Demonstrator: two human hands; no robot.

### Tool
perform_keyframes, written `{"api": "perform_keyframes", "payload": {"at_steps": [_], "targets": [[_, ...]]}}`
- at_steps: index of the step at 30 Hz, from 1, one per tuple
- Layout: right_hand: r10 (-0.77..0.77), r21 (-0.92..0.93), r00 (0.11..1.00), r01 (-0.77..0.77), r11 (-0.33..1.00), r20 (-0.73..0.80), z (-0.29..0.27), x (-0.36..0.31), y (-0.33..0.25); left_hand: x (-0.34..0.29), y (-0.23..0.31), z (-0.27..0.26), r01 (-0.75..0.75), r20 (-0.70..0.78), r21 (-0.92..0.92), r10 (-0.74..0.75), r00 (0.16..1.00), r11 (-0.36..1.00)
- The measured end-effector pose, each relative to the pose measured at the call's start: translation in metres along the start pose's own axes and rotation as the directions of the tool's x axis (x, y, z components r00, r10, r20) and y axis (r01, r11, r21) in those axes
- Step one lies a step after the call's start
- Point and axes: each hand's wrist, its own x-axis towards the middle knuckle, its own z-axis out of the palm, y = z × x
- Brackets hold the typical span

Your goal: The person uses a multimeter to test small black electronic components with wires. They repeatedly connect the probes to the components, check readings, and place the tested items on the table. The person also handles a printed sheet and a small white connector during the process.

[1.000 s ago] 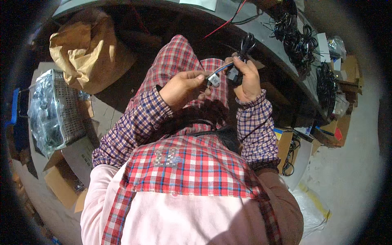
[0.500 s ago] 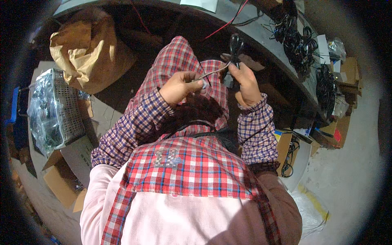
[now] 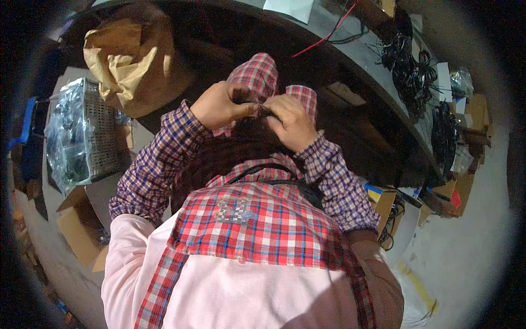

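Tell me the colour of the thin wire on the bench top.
Red wire, seen best in the head view.

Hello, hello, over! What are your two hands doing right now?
Left hand and right hand closed together, pinching a small dark cable piece. Held over the lap, below the grey workbench edge. Nothing between the hands.

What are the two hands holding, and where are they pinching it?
Left hand and right hand meet on a small dark thing, pinched between their fingertips. It is too hidden to tell what it is.
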Motion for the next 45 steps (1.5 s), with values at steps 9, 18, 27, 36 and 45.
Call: {"api": "perform_keyframes", "payload": {"at_steps": [9,18,27,36,45], "targets": [[0.254,0.351,0.96,-0.198,0.915,-0.12,-0.003,0.027,-0.022,-0.012,0.002,-0.007,0.22,-0.038,-0.638,-0.315,0.948,0.738],[0.311,0.572,0.912,-0.11,0.813,-0.268,0.031,0.029,-0.016,-0.01,-0.008,0.018,0.061,-0.268,-0.661,-0.311,0.912,0.748],[0.224,0.138,0.93,-0.191,0.972,-0.292,0.011,0.046,-0.04,-0.011,-0.006,0.006,0.109,-0.235,-0.577,-0.292,0.927,0.81],[0.278,0.218,0.957,-0.256,0.942,-0.078,-0.013,0.04,-0.04,-0.017,-0.006,-0.005,0.104,-0.15,-0.642,-0.258,0.954,0.76],[0.269,0.138,0.952,-0.25,0.958,-0.142,-0.003,0.041,-0.047,-0.013,0.002,0.003,0.134,-0.159,-0.714,-0.346,0.925,0.687]]}}
